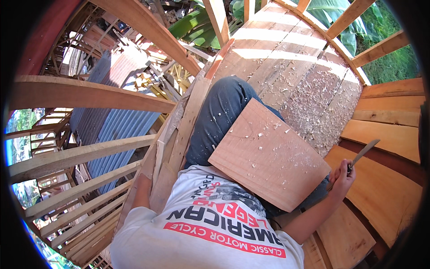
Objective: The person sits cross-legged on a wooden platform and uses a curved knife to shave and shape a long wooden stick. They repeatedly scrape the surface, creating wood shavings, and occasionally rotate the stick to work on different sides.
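Observation:
My right hand [341, 178] is closed around the handle of a knife [363, 152], raised just off the right corner of a wooden board. Its long blade points up and to the right. The flat reddish-brown board [268, 154] lies tilted across my lap, with small wood chips on its face. Down at the left, my left arm reaches toward the wooden edge [172, 148] of the floor; the hand itself is hidden there, so its fingers do not show.
Wood shavings [316, 103] cover much of the plank floor [264, 71] ahead. Wooden slats [85, 150] form an open railing on my left, with corrugated metal sheets [112, 139] below. Orange-brown planks [376, 193] make a wall close on my right. Upright posts [351, 18] stand at the far edge.

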A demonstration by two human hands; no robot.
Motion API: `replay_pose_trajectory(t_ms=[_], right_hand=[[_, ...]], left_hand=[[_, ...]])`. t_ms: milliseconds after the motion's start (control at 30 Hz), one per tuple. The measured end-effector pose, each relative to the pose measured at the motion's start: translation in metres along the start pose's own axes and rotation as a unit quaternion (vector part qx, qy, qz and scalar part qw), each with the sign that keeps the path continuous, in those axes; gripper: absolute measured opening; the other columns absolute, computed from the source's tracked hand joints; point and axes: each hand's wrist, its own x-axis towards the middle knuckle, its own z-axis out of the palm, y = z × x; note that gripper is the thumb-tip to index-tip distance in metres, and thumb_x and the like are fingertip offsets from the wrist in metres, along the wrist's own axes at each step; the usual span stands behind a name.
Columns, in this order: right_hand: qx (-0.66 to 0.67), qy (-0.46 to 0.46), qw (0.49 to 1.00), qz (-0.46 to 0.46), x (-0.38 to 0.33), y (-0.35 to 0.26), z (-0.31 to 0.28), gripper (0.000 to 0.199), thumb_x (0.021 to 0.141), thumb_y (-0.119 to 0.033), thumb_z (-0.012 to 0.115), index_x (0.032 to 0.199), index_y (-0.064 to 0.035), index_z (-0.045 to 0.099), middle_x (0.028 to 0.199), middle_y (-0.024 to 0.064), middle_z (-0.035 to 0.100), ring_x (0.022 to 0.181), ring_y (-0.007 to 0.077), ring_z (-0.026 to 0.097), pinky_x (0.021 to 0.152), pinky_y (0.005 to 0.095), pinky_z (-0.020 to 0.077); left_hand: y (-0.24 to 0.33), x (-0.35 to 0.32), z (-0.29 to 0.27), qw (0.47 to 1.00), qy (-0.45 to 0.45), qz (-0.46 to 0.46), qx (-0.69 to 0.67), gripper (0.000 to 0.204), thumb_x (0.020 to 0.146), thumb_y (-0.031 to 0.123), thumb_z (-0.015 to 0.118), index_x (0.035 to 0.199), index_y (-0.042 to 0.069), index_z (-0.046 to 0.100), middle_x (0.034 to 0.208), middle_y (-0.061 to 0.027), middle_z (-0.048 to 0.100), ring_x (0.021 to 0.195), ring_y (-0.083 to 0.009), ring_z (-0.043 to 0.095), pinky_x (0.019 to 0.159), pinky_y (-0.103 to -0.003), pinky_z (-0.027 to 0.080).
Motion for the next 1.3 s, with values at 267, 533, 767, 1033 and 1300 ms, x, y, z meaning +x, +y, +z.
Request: replay_pose_trajectory(t_ms=[267, 533, 767, 1033, 1300], right_hand=[[-0.031, -0.049, 0.998, -0.013, -0.008, -0.005, 0.001, 0.019, 0.096, -0.017, 0.057, 0.083, -0.0068, 0.049, 0.049, -0.0047, 0.035, 0.038, 0.0041, 0.032, 0.038, 0.0218, 0.0289], [-0.015, -0.024, 1.0, 0.01, -0.014, -0.004, -0.008, 0.018, 0.097, -0.019, 0.057, 0.085, -0.0076, 0.049, 0.053, -0.0048, 0.034, 0.04, 0.0042, 0.032, 0.039, 0.0206, 0.0287], [-0.071, -0.043, 0.997, -0.009, -0.027, -0.003, -0.008, 0.019, 0.096, -0.017, 0.058, 0.083, -0.0069, 0.049, 0.052, -0.0046, 0.037, 0.04, 0.0036, 0.033, 0.037, 0.0196, 0.0255], [-0.03, -0.051, 0.998, 0.005, -0.03, -0.003, -0.003, 0.018, 0.095, -0.016, 0.059, 0.084, -0.0062, 0.049, 0.053, -0.0044, 0.038, 0.04, 0.0031, 0.033, 0.037, 0.0192, 0.0253], [-0.031, -0.049, 0.998, -0.001, -0.033, -0.007, -0.003, 0.019, 0.095, -0.016, 0.06, 0.082, -0.0059, 0.05, 0.052, -0.0046, 0.038, 0.04, 0.003, 0.033, 0.037, 0.0191, 0.0265]], left_hand=[[0.102, -0.041, -0.09, 0.988, -0.007, 0.136, 0.076, 0.04, 0.079, 0.02, 0.064, 0.116, 0.005, 0.062, 0.116, -0.0185, 0.065, 0.108, -0.0351, 0.062, 0.09, -0.045, 0.049], [0.161, -0.056, -0.124, 0.946, 0.061, 0.288, -0.135, 0.058, 0.077, 0.023, 0.072, 0.124, -0.002, 0.048, 0.117, -0.0248, 0.061, 0.109, -0.0383, 0.06, 0.093, -0.043, 0.047], [0.165, 0.013, -0.049, 0.908, 0.037, 0.35, -0.229, 0.06, 0.074, 0.025, 0.079, 0.12, -0.003, 0.052, 0.108, -0.0201, 0.065, 0.1, -0.0317, 0.064, 0.086, -0.038, 0.05], [0.161, 0.03, -0.05, 0.854, -0.049, 0.368, -0.363, 0.029, 0.079, 0.015, 0.075, 0.089, 0.005, 0.05, 0.072, -0.0036, 0.054, 0.072, -0.0138, 0.057, 0.066, -0.029, 0.048], [0.18, 0.004, -0.066, 0.723, -0.039, 0.426, -0.543, 0.023, 0.086, 0.0, 0.066, 0.094, 0.005, 0.046, 0.086, -0.0022, 0.052, 0.081, -0.008, 0.053, 0.073, -0.022, 0.047]])
